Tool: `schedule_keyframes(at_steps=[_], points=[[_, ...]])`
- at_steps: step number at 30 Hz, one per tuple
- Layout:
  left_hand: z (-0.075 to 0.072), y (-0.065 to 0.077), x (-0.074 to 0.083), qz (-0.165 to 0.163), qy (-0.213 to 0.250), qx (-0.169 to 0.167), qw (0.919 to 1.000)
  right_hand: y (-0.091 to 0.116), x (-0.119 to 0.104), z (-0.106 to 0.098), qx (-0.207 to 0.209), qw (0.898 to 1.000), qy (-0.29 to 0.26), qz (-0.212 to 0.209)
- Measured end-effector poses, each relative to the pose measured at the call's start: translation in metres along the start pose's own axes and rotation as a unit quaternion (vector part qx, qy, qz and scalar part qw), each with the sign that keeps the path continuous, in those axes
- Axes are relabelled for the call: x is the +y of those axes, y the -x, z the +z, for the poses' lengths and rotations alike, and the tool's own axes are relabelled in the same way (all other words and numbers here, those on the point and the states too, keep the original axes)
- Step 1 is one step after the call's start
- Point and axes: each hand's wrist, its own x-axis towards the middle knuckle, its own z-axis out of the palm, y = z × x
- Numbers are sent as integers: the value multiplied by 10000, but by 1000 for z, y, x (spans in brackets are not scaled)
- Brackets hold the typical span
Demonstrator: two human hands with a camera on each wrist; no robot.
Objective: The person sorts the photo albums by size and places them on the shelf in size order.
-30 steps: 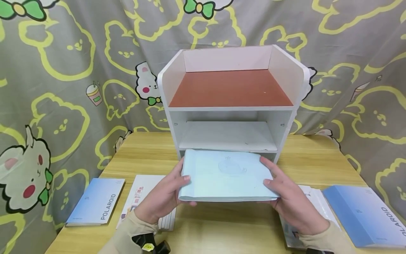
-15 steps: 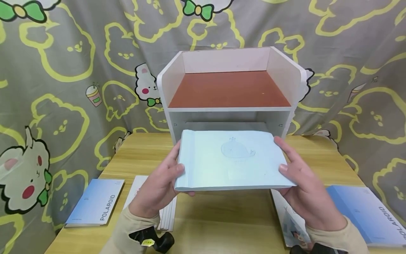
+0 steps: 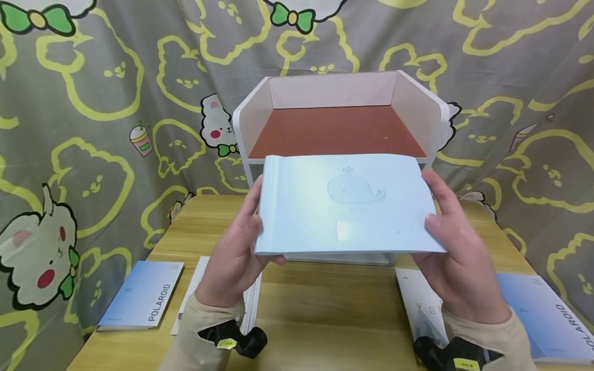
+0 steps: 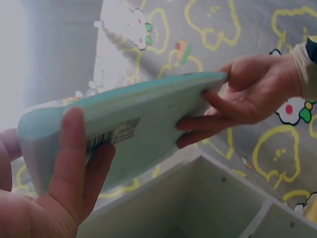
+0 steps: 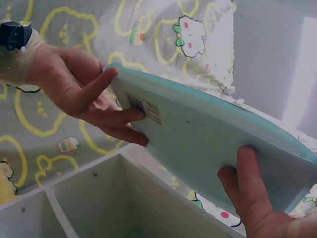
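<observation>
A pale blue landscape-format book [image 3: 301, 206] with a line-drawn whale on its cover is held up in front of the shelf, tilted towards me. My left hand [image 3: 232, 252] grips its spine end, thumb at the front edge and fingers beneath. At the opposite end my right hand [image 3: 464, 263] grips it the same way. From below, the left wrist view shows a barcode label [image 4: 129, 130] on the book's back cover, near the left hand's fingers [image 4: 72, 144]. The right wrist view shows two right-hand fingers [image 5: 247, 173] against the back cover.
Behind the book stands a white shelf unit [image 3: 331, 90] with a reddish-brown top board; its lower part is mostly hidden. Blue POLAROID books lie at the far left [image 3: 141, 293] and far right [image 3: 540, 309] of the wooden table [image 3: 325, 314]. White books [image 3: 252, 299] lie partly under both forearms.
Both hands have raised the pale blue book and brought it nearer, so its cover faces me more. It now hides the shelf's lower compartments. The hands keep their grip.
</observation>
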Motion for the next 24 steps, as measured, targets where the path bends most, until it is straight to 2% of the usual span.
schedule_keyframes(at_steps=[2, 8, 10, 12, 15, 17, 18, 20, 21, 22, 24], points=[[0, -4, 0, 16, 63, 71, 10000, -5, -1, 0, -4, 10000, -10, -65], [1, -13, -1, 111, 412, 377, 9984, -24, 1, -4, -808, 9936, -550, -562], [2, -15, -1, 211, 467, 413, 9978, -27, 2, -3, -868, 9917, -639, -698], [3, -17, -1, 337, 483, 393, 9975, -29, 2, -2, -704, 9930, -597, -741], [4, -22, -1, 519, 384, 376, 9972, -31, 1, -1, -178, 9974, -203, -674], [3, -27, -1, 612, 127, 453, 9970, -33, 1, 1, 176, 9975, 163, -660], [3, -30, -2, 649, -166, 597, 9960, -34, 1, 2, 414, 9958, 449, -686], [0, -38, -3, 703, -983, 969, 9879, -37, 2, 4, 871, 9881, 1009, -765], [-1, -41, -3, 726, -1460, 1167, 9797, -40, 3, 4, 1109, 9821, 1287, -813], [-3, -44, -4, 756, -1934, 1347, 9689, -42, 4, 4, 1319, 9752, 1546, -872], [-6, -51, -5, 817, -2804, 1656, 9420, -48, 7, 3, 1727, 9580, 2072, -974]])
